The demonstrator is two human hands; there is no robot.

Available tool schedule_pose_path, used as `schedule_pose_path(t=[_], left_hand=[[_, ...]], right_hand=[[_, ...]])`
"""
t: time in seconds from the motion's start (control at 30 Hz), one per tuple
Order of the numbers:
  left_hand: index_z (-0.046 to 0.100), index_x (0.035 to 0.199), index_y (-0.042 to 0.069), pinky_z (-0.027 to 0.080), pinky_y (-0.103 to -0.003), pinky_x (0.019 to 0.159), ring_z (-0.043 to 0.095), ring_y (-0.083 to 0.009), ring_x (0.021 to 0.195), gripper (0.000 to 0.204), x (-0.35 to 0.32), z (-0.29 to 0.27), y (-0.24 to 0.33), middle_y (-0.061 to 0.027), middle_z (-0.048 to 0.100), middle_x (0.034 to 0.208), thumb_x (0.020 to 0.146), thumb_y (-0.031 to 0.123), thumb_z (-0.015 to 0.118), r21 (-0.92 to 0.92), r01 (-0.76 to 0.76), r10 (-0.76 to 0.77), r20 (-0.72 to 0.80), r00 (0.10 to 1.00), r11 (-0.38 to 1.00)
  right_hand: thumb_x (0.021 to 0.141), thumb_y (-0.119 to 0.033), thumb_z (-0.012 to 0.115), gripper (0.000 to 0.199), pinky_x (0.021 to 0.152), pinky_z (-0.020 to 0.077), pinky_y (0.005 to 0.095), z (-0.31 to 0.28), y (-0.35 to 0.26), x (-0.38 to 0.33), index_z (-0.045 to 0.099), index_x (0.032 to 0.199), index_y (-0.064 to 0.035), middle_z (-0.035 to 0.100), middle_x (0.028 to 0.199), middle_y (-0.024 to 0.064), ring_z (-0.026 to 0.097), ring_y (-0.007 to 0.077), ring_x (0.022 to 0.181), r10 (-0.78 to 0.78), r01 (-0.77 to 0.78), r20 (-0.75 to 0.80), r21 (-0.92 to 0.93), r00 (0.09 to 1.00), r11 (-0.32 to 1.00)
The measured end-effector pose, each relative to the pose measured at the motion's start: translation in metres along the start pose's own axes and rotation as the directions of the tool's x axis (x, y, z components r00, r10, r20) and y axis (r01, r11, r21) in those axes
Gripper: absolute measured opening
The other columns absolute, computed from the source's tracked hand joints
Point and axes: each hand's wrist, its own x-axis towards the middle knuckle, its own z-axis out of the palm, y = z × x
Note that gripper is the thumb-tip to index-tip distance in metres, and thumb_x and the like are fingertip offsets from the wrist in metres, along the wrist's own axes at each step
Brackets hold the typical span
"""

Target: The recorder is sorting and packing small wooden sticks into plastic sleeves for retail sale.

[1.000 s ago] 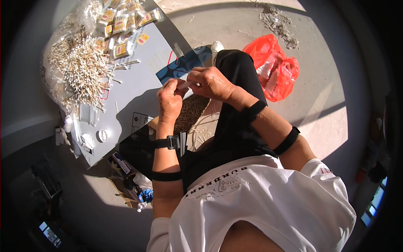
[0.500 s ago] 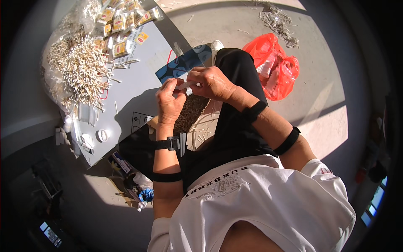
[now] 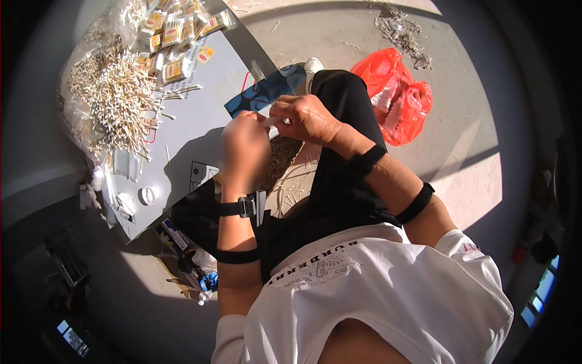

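Note:
Above my lap, my right hand (image 3: 306,118) is closed, thumb and fingers pinching a small whitish strip (image 3: 273,121) whose kind I cannot make out. Close beside it is my left hand (image 3: 244,148), largely smeared, so its grip does not show clearly. Beneath the hands a box of cotton swabs (image 3: 282,151) is partly covered by my left hand. To the left, a big heap of loose cotton swabs (image 3: 109,91) spills from a clear plastic bag on a grey board (image 3: 200,97). Small filled packets of swabs (image 3: 176,30) lie at its far end.
A red plastic bag (image 3: 394,100) stands on the floor at the right, with a pile of scraps (image 3: 403,33) beyond it. Near the board's front corner are a white round lid (image 3: 147,195) and crumpled white paper (image 3: 126,204). A blue patterned sheet (image 3: 267,91) lies by my knee.
My left hand has turned and shifted slightly, now showing blurred. My right hand stays nearly in place with the whitish strip.

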Motion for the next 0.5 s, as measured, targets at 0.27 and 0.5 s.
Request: schedule_pose_path(t=[0.27, 0.5], left_hand=[[0.066, 0.091, -0.006, 0.058, -0.027, 0.066, 0.063, -0.0126, 0.075, 0.015, -0.0012, 0.0015, -0.0018, -0.0052, 0.064, 0.087, 0.079, -0.005, 0.055, -0.541, 0.388, -0.373, 0.144, 0.917, 0.746], [0.067, 0.095, -0.007, 0.057, -0.029, 0.068, 0.065, -0.0136, 0.079, 0.026, -0.0003, -0.0001, -0.0079, -0.0061, 0.067, 0.089, 0.080, -0.006, 0.046, -0.621, 0.355, -0.315, 0.178, 0.932, 0.699]], right_hand=[[0.073, -0.007, 0.067, 0.018, 0.059, 0.0515, 0.0372, -0.0011, -0.0037, -0.0022, 0.065, 0.091, -0.0057, 0.063, 0.082, 0.0093, 0.064, 0.0314, 0.072, -0.004, 0.004, -0.002, 0.028, 1.000, 1.000], [0.072, -0.003, 0.068, 0.022, 0.062, 0.0518, 0.0368, -0.0024, -0.0024, -0.0045, 0.065, 0.094, -0.0042, 0.063, 0.083, 0.0103, 0.065, 0.0311, 0.073, 0.000, -0.003, 0.024, 0.128, 1.000, 0.992]])
